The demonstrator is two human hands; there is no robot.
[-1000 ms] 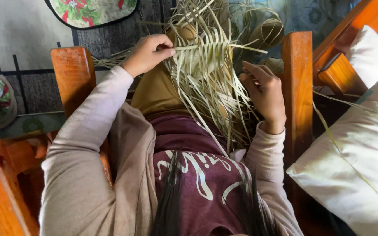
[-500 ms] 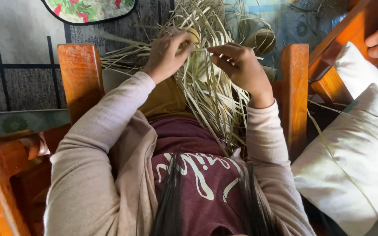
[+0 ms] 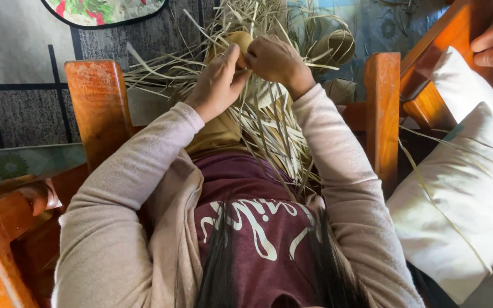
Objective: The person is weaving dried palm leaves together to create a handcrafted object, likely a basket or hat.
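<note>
The fingertips of both hands are buried among the pale strips, so exactly which strand each pinches cannot be made out; the left hand (image 3: 219, 80) and right hand (image 3: 275, 60) meet knuckle to knuckle, fingers curled narrow and closed on the straw weave (image 3: 269, 128) lying on the lap directly below them. The weave is flat, dry, ribbon-like leaf, plaited tight near the hands and fraying into loose ends beyond. Outside each wrist stands a glossy orange wooden armrest (image 3: 95, 108), and past the right forearm lies a smooth white cushion (image 3: 463, 194), cut off by the frame edge.
</note>
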